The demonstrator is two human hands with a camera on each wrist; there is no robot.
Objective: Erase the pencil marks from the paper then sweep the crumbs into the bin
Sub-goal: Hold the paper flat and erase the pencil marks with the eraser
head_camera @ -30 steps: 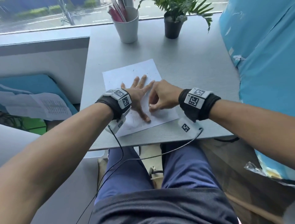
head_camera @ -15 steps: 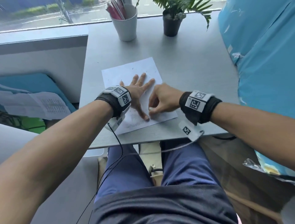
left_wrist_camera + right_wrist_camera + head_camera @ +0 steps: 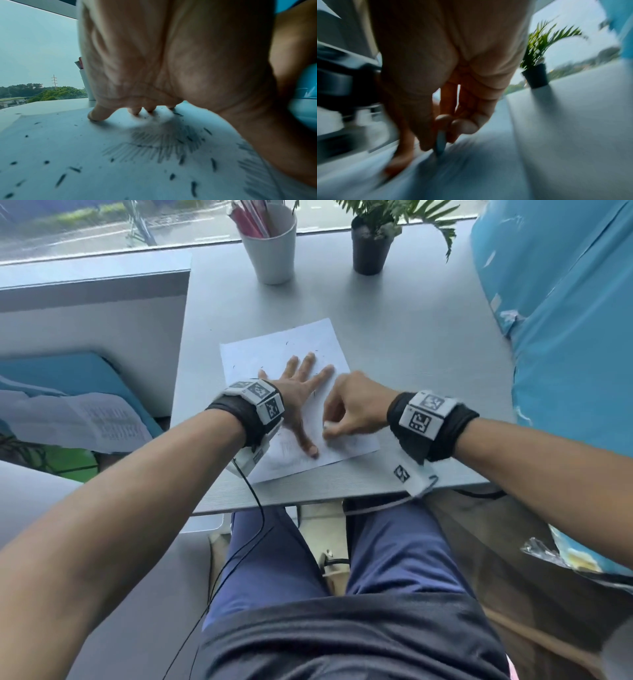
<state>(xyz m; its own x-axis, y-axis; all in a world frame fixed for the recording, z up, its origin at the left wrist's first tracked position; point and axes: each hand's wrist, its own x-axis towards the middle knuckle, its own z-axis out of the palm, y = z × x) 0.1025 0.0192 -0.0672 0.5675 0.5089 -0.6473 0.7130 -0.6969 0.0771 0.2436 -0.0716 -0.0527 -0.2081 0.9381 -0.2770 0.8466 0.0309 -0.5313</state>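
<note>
A white sheet of paper [image 3: 274, 350] lies on the grey desk [image 3: 411, 354]. My left hand [image 3: 301, 392] lies flat on it with fingers spread, pressing it down. Under that palm, grey pencil shading [image 3: 154, 142] and dark eraser crumbs [image 3: 213, 164] cover the paper [image 3: 68, 142]. My right hand [image 3: 352, 412] pinches a small white eraser [image 3: 327, 425] against the sheet beside the left thumb. The right wrist view is blurred by motion; the eraser [image 3: 441, 143] sits between thumb and fingertips, its tip on the paper. No bin is in view.
A white cup of pens [image 3: 270, 248] and a small potted plant [image 3: 371, 244] stand at the desk's far edge by the window. Blue plastic-covered bulk [image 3: 565, 320] rises on the right. A printed sheet [image 3: 78, 419] lies on a blue surface at left.
My right hand with the eraser has shifted slightly back and forth beside the left thumb. The left hand stays pressed flat on the paper.
</note>
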